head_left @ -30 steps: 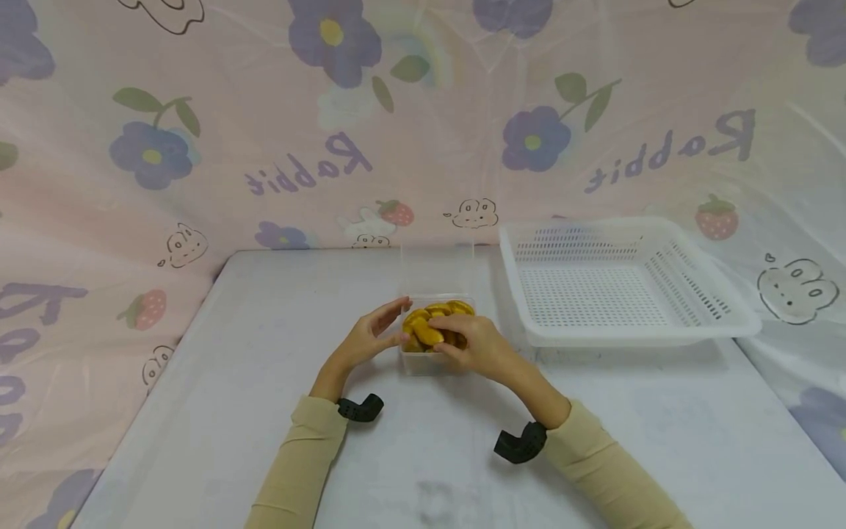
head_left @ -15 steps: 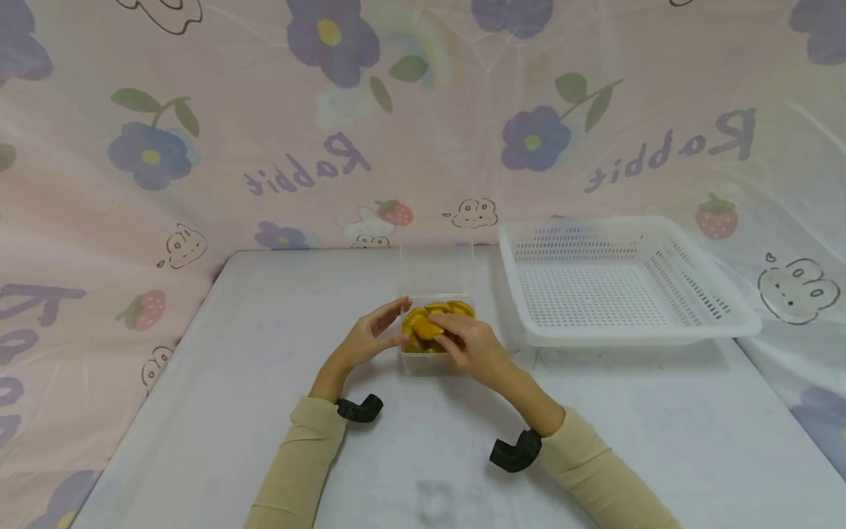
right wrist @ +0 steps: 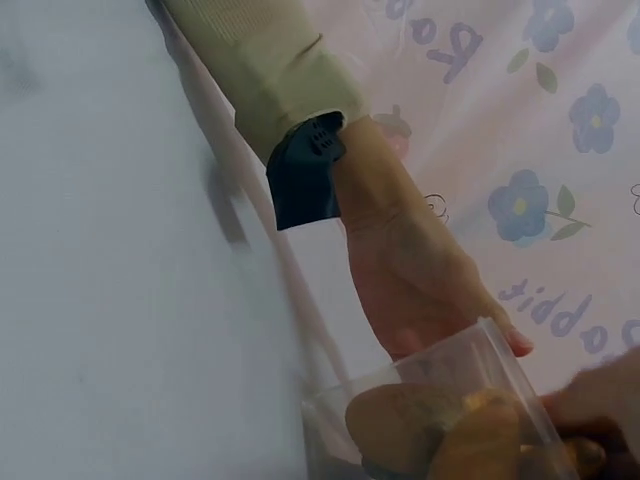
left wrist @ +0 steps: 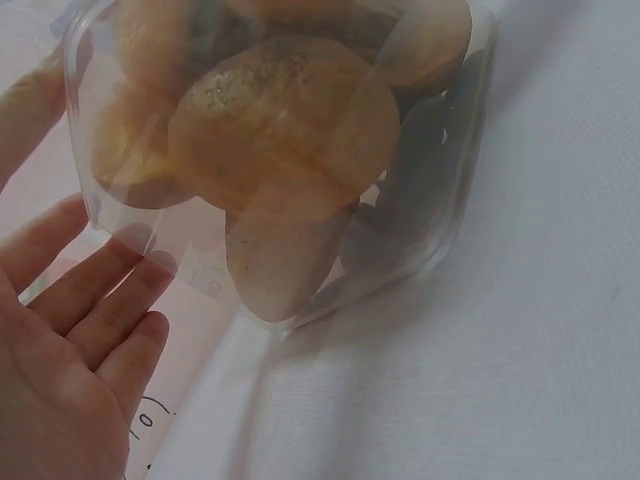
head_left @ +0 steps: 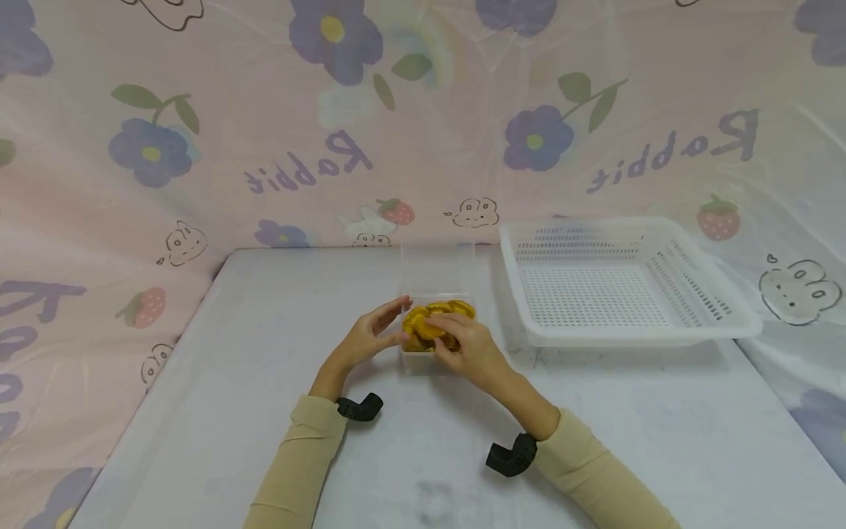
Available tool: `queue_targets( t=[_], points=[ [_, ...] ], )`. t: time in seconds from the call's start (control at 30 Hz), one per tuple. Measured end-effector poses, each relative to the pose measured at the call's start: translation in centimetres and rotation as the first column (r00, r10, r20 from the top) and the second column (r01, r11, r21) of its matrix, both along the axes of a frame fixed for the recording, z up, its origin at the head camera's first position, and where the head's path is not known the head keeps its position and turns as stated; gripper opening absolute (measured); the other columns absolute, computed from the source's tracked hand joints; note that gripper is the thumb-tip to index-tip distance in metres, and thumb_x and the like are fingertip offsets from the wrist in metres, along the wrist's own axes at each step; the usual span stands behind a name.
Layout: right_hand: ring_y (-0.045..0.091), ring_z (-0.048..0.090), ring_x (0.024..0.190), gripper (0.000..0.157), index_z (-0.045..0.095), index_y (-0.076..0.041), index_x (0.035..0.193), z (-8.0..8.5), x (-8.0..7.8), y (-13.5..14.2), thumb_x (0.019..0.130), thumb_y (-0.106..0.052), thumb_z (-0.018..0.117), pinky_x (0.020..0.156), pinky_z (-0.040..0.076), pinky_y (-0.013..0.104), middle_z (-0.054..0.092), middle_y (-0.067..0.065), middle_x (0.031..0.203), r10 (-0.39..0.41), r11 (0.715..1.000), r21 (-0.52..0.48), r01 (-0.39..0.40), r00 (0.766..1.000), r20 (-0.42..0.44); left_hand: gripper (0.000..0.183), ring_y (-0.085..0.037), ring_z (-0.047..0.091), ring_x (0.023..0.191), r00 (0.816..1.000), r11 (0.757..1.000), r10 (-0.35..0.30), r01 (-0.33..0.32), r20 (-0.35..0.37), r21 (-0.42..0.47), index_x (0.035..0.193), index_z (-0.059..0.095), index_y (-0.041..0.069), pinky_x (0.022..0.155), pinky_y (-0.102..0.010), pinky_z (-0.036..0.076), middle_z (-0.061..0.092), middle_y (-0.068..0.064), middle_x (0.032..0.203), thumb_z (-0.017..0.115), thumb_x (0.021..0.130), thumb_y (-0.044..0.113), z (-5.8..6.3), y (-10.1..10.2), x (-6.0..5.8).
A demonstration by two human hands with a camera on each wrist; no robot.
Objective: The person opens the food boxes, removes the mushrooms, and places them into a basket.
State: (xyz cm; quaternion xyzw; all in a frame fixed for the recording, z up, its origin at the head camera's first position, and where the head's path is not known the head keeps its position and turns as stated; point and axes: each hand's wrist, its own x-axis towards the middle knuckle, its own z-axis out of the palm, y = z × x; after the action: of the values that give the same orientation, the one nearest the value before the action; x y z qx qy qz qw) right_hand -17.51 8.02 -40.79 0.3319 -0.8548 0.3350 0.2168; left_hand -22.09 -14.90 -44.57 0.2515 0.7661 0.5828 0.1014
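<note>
A small clear plastic box (head_left: 423,364) stands on the table, filled with several shiny golden mushroom-like pieces (head_left: 456,307). Its clear lid (head_left: 438,268) is raised at the back. My left hand (head_left: 362,339) lies along the box's left side, thumb toward the front and fingers toward the back corner. In the left wrist view those fingers (left wrist: 100,300) are fairly straight, tips at the outer wall. My right hand (head_left: 472,349) reaches over the box's front right and pinches one golden piece (head_left: 426,328) at the top of the pile. Its fingers partly cover the pile.
A white perforated plastic basket (head_left: 588,294) stands at the back right of the white table (head_left: 277,308). Behind and at the sides hangs a pink patterned curtain (head_left: 436,169). Each wrist wears a black camera mount (head_left: 360,408).
My right hand has shifted slightly left and toward me, turning the golden piece between its fingers over the pile. The left hand and the box have stayed in place.
</note>
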Motion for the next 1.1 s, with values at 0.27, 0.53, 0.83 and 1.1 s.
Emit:
queue_targets(
  t=[0.27, 0.53, 0.83, 1.1],
  points=[
    [0.028, 0.073, 0.093, 0.030, 0.073, 0.000, 0.099, -0.4, 0.2, -0.5, 0.070, -0.002, 0.082, 0.082, 0.062, 0.036, 0.076, 0.015, 0.100, -0.063, 0.998, -0.036, 0.060, 0.995, -0.072, 0.069, -0.030, 0.031, 0.148, 1.000, 1.000, -0.006, 0.006, -0.002, 0.009, 0.150, 0.033, 0.009, 0.125, -0.044, 0.022, 0.037, -0.015, 0.156, 0.067, 0.091, 0.016, -0.3, -0.1, -0.1],
    [0.028, 0.074, 0.083, 0.033, 0.070, 0.005, 0.094, -0.9, -0.4, -0.1, 0.066, -0.001, 0.085, 0.073, 0.063, 0.032, 0.076, 0.017, 0.093, -0.041, 0.994, -0.105, 0.019, 0.977, -0.207, 0.070, -0.027, 0.028, 0.149, 1.000, 1.000, 0.009, -0.009, -0.003, -0.013, 0.150, 0.033, 0.012, 0.125, -0.044, 0.022, 0.034, -0.011, 0.158, 0.068, 0.090, 0.023, -0.5, -0.1, -0.2],
    [0.032, 0.072, 0.087, 0.031, 0.068, 0.008, 0.094, -0.4, -0.6, 0.2, 0.067, 0.002, 0.084, 0.075, 0.062, 0.037, 0.074, 0.020, 0.094, -0.026, 0.979, -0.202, -0.006, 0.988, -0.153, 0.070, -0.027, 0.029, 0.149, 1.000, 1.000, 0.020, -0.020, 0.012, -0.020, 0.150, 0.033, 0.012, 0.125, -0.044, 0.023, 0.033, -0.010, 0.158, 0.068, 0.090, 0.023, -0.2, 0.0, -0.1],
    [0.035, 0.072, 0.090, 0.029, 0.069, 0.008, 0.091, 0.4, -0.3, 0.7, 0.065, 0.011, 0.081, 0.087, 0.058, 0.018, 0.074, 0.022, 0.096, 0.024, 0.946, -0.318, -0.056, 0.994, -0.104, 0.070, -0.028, 0.028, 0.149, 1.000, 1.000, 0.018, -0.018, 0.009, -0.020, 0.150, 0.032, 0.010, 0.124, -0.043, 0.024, 0.032, -0.010, 0.159, 0.068, 0.090, 0.020, -0.2, -0.1, -0.1]
  ],
)
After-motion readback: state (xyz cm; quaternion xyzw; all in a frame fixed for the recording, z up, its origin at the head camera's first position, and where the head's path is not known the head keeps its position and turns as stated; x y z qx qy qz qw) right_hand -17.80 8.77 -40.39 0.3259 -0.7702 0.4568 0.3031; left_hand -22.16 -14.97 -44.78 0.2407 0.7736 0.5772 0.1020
